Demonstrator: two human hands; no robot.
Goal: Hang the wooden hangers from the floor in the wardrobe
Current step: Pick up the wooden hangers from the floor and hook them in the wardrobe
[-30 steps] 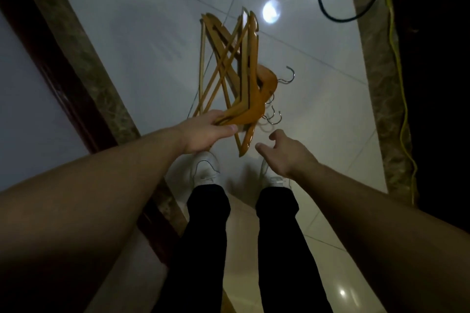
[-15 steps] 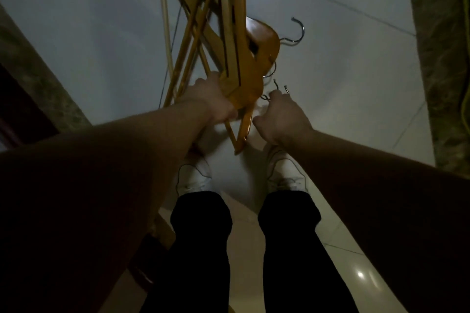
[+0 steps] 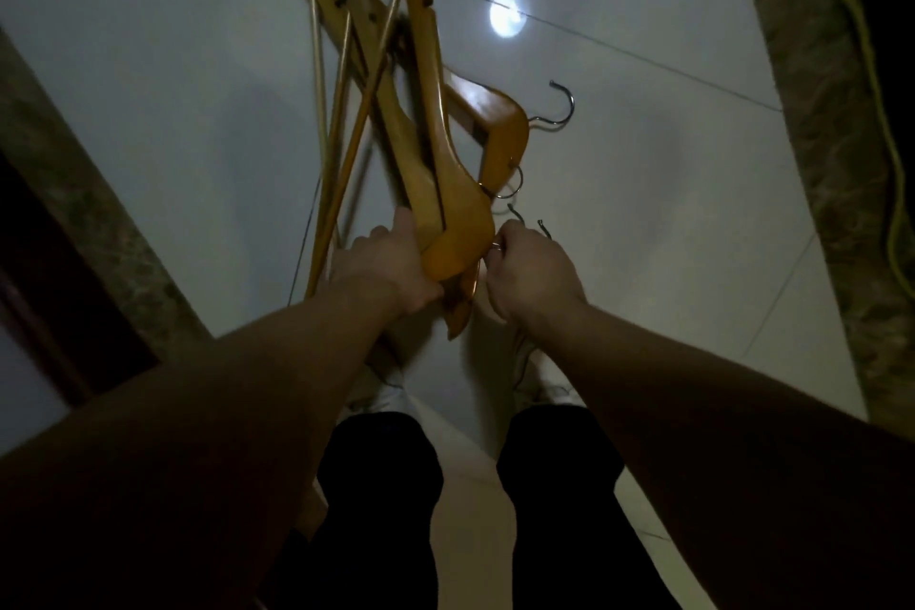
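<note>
Since a second ago the right hand, then reaching with loose fingers, is curling shut round the wire hooks at the near end of the wooden hangers. The left hand is clamping the shoulders of the same bundle from the other side. Both grips are probably gathering the fanned stack into one load, so the hooks are not snagging on each other. The bundle is slanting away over the pale floor, just ahead of the shoes. One hanger with a free hook is lying outside the grasp. The fingers under the wood are hiding, and whether the far tips are touching the tiles is hard to tell. A yellow cable is trailing along the right edge, and no wardrobe rail is showing.
</note>
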